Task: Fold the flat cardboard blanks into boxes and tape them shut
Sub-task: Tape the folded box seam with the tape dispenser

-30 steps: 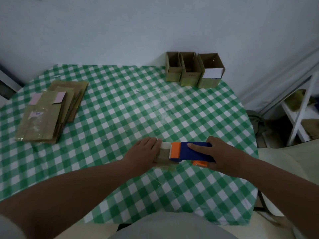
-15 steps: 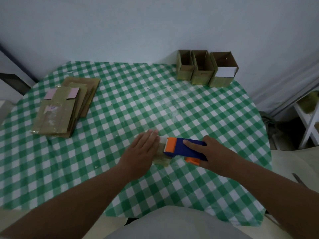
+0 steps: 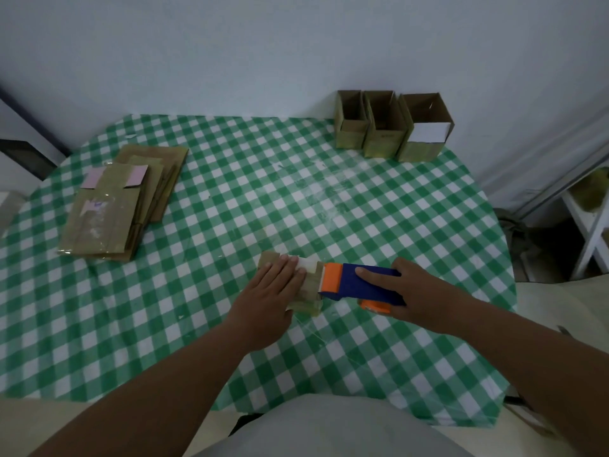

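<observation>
Left hand (image 3: pixel 270 293) lies flat, fingers straight, pressing the small cardboard box (image 3: pixel 304 293) onto the desk (image 3: pixel 211 225). Right hand (image 3: pixel 418 291) grips the blue-orange tape dispenser (image 3: pixel 359 285), its orange end at the box.

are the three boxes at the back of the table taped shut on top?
No: the three boxes by the wall stand upright with their tops open, so their inner walls show.

Dim, bluish cast overall. Soft diffuse light, source unclear. Pale glare on tablecloth (image 3: pixel 316 189) centre. Edges bowed by wide angle; slight softness throughout, perhaps motion blur.
</observation>
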